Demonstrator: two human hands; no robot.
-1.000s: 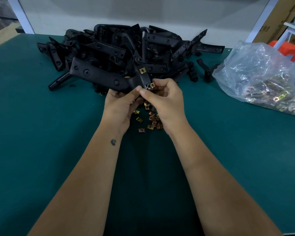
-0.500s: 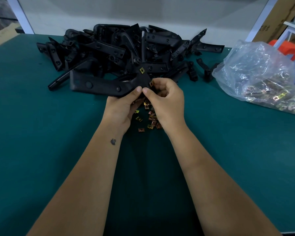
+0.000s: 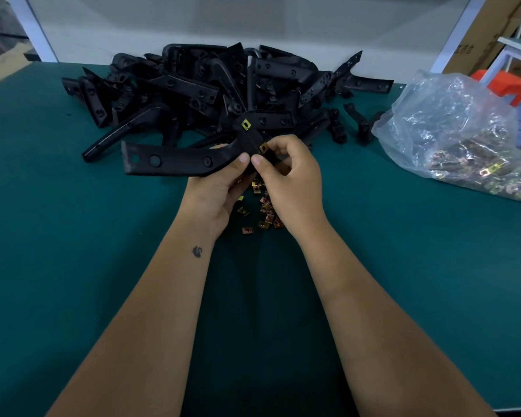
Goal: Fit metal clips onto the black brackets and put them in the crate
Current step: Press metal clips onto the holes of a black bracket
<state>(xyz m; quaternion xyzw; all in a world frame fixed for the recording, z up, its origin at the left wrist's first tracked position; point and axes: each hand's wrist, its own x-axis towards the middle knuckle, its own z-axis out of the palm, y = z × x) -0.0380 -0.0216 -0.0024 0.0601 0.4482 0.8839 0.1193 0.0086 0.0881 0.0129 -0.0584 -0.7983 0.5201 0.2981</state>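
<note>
Black angled bracket (image 3: 175,159), two brass clips (image 3: 245,124)

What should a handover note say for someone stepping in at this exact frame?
Left hand grips the held bracket above the table.
Right hand pinches a second clip at the bracket's edge.
Done: one clip is seated on this bracket.
Left: seat the second clip and crate the bracket; no crate is in view. Then work through the bracket pile, using loose clips and the clip bag.
</note>
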